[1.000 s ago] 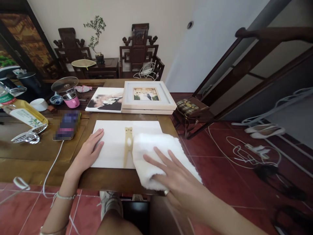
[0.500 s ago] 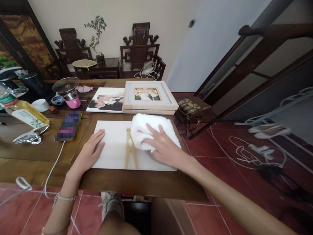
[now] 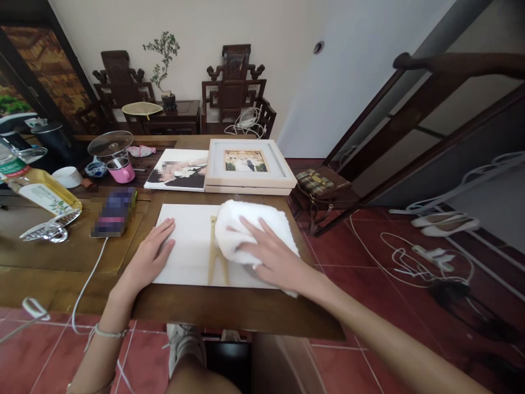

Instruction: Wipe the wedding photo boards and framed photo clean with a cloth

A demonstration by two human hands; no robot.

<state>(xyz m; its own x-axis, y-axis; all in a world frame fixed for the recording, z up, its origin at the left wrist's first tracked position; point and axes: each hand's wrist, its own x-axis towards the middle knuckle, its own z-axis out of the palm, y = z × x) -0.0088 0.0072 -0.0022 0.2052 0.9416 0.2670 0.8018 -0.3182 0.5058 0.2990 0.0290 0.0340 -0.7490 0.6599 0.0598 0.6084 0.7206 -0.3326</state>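
A white board [image 3: 186, 246] lies flat on the near part of the wooden table, with a tan, peg-like shape [image 3: 213, 254] on it; whether printed or loose I cannot tell. My left hand [image 3: 158, 249] rests on the board's left edge, fingers stretched out and nothing in them. On the right half, my right hand [image 3: 273, 251] presses a fluffy white cloth [image 3: 235, 219] against the board, its fingers spread and sunk into the pile. The cloth hides the board's right part and overlaps one side of the tan shape.
Behind the board are framed pictures [image 3: 250, 164] and a photo panel [image 3: 178, 169]. At left stand an oil bottle [image 3: 49, 191], a pink mug [image 3: 121, 171], a hair clip [image 3: 53, 230] and a blurred phone-like object [image 3: 115, 213] on a white cable. A plaid bag [image 3: 315, 183] sits beyond the table's right edge.
My right hand and the cloth have slid slightly towards me and to the left, covering more of the tan shape. My left hand has stayed at the board's edge.
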